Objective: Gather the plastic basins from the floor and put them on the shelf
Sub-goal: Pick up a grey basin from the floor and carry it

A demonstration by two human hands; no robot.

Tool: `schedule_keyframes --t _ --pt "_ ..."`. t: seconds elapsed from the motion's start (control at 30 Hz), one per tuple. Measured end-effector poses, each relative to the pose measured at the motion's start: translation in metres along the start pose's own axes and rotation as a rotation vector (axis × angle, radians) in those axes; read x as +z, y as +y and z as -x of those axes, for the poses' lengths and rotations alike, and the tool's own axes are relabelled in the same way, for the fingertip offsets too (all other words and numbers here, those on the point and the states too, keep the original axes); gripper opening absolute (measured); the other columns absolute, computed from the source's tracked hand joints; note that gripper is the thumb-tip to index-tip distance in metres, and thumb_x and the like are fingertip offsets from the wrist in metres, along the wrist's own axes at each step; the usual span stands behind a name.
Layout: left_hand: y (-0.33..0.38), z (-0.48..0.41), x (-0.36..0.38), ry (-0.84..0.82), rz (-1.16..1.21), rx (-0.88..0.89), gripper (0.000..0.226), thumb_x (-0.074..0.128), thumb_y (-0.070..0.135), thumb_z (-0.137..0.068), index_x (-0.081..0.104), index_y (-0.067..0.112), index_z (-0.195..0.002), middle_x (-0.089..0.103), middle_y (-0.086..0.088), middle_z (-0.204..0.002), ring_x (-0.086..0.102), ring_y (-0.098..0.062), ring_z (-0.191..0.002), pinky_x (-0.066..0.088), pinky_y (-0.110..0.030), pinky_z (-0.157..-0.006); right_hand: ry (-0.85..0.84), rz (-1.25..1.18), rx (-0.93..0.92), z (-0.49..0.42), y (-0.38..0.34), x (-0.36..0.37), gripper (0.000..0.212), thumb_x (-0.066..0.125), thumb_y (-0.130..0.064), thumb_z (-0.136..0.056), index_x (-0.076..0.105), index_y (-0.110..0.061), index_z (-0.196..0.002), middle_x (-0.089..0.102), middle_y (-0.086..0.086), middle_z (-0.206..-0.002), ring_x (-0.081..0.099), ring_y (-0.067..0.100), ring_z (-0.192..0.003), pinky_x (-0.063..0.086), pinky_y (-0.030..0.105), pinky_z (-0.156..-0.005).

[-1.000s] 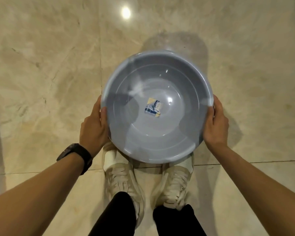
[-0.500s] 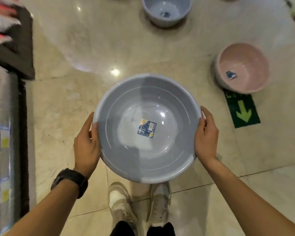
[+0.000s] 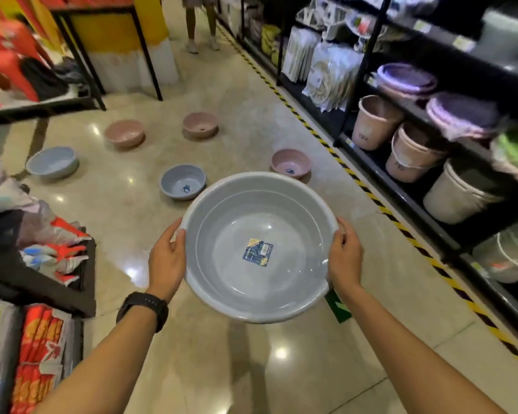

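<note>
I hold a large grey-blue plastic basin (image 3: 259, 222) level in front of me, a sticker on its bottom. My left hand (image 3: 165, 258) grips its left rim and my right hand (image 3: 345, 256) grips its right rim. Several more basins stand on the floor ahead: a small blue basin (image 3: 182, 181), another blue basin (image 3: 53, 161) far left, and three pink basins (image 3: 290, 163), (image 3: 124, 133), (image 3: 200, 124). The black shelf (image 3: 398, 186) runs along the right side with buckets and basins on it.
Yellow-black hazard tape (image 3: 380, 207) marks the floor along the shelf. Low racks of packaged goods (image 3: 39, 348) stand at my left. A yellow pillar (image 3: 126, 40) and a person's legs (image 3: 199, 25) are far down the aisle.
My view has lifted from the floor at my feet to the aisle ahead. The basin stays gripped in both hands; the shelf and several floor basins have come into sight.
</note>
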State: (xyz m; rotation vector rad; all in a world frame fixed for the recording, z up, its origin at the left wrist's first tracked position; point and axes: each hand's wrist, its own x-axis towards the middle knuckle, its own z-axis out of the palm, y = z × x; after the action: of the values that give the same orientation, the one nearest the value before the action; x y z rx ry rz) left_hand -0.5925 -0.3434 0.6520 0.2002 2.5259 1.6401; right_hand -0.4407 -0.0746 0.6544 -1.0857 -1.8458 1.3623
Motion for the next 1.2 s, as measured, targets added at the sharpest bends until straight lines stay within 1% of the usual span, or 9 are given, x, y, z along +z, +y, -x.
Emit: schedule_keyframes --t 0.17,0.27,0.37,0.53,0.73,0.87,0.97,1.13,1.2 --pt "0.081 -0.043 0.002 -0.065 0.102 0.044 0.037 0.045 0.043 -0.104 0.058 0.035 -0.138 0.069 0.006 -0.124 0.068 -0.017 -0.109 0.055 -0.047 -0.096 0.104 -0.041 -0.016 -0.043 -0.074 -0.021 0.031 0.037 -0.023 -0.102 0.057 -0.031 -0.124 0.062 -0.011 -0.117 0.056 0.016 -0.109 0.049 0.029 -0.089" --pt "0.108 -0.077 0.008 -0.103 0.17 0.076 0.034 0.047 0.042 -0.105 0.06 0.037 -0.135 0.069 0.016 -0.117 0.068 -0.011 -0.107 0.055 -0.04 -0.094 0.151 -0.014 -0.013 -0.063 -0.099 -0.02 0.037 0.036 -0.022 -0.103 0.053 -0.026 -0.136 0.058 -0.001 -0.132 0.053 0.014 -0.113 0.046 0.034 -0.095" --pt "0.124 -0.111 0.019 -0.165 0.195 0.089 0.039 0.047 0.037 -0.106 0.056 0.027 -0.142 0.064 0.007 -0.133 0.062 -0.016 -0.118 0.05 -0.042 -0.103 0.208 0.016 0.019 -0.08 -0.112 -0.018 0.036 0.038 -0.021 -0.103 0.054 -0.024 -0.135 0.057 0.002 -0.134 0.054 0.019 -0.117 0.046 0.039 -0.098" --pt "0.149 -0.16 0.049 -0.259 0.188 0.182 0.037 0.044 0.029 -0.106 0.059 0.025 -0.14 0.065 0.002 -0.134 0.062 -0.02 -0.121 0.049 -0.047 -0.104 0.306 0.034 0.049 -0.11 -0.115 -0.018 0.035 0.04 -0.02 -0.103 0.056 -0.018 -0.133 0.059 0.006 -0.13 0.055 0.023 -0.115 0.047 0.037 -0.093" --pt "0.181 -0.19 0.111 -0.363 0.163 0.207 0.036 0.044 0.024 -0.106 0.062 0.023 -0.137 0.066 0.0 -0.133 0.063 -0.021 -0.12 0.05 -0.045 -0.104 0.411 0.04 0.118 -0.146 -0.11 -0.044 0.033 0.041 -0.018 -0.101 0.062 -0.012 -0.125 0.065 0.01 -0.12 0.06 0.027 -0.107 0.05 0.048 -0.096" --pt "0.205 -0.206 0.167 -0.438 0.133 0.258 0.035 0.043 0.024 -0.106 0.064 0.023 -0.134 0.068 0.002 -0.128 0.064 -0.02 -0.116 0.05 -0.045 -0.102 0.53 0.034 0.127 -0.179 -0.093 -0.069 0.031 0.041 -0.016 -0.1 0.064 -0.011 -0.121 0.064 0.004 -0.108 0.058 0.022 -0.096 0.046 0.036 -0.082" --pt "0.219 -0.222 0.216 -0.481 0.127 0.269 0.031 0.044 0.027 -0.105 0.066 0.023 -0.128 0.065 0.002 -0.131 0.065 -0.021 -0.114 0.051 -0.046 -0.101 0.568 0.027 0.128 -0.214 -0.076 -0.083 0.031 0.041 -0.016 -0.101 0.064 -0.012 -0.121 0.061 0.0 -0.103 0.056 0.021 -0.097 0.045 0.035 -0.084" --pt "0.231 -0.246 0.298 -0.47 0.07 0.255 0.033 0.043 0.031 -0.106 0.062 0.029 -0.132 0.067 0.0 -0.125 0.062 -0.015 -0.107 0.048 -0.03 -0.092 0.577 0.068 0.174 -0.283 -0.046 -0.104 0.029 0.04 -0.016 -0.101 0.064 -0.012 -0.117 0.065 0.007 -0.106 0.059 0.024 -0.097 0.05 0.042 -0.087" --pt "0.235 -0.253 0.325 -0.462 0.025 0.257 0.038 0.041 0.031 -0.106 0.058 0.024 -0.14 0.066 -0.005 -0.131 0.061 -0.016 -0.108 0.048 -0.033 -0.095 0.56 0.078 0.193 -0.31 -0.037 -0.11 0.031 0.04 -0.018 -0.102 0.064 -0.012 -0.12 0.065 0.008 -0.109 0.059 0.022 -0.097 0.05 0.04 -0.087"
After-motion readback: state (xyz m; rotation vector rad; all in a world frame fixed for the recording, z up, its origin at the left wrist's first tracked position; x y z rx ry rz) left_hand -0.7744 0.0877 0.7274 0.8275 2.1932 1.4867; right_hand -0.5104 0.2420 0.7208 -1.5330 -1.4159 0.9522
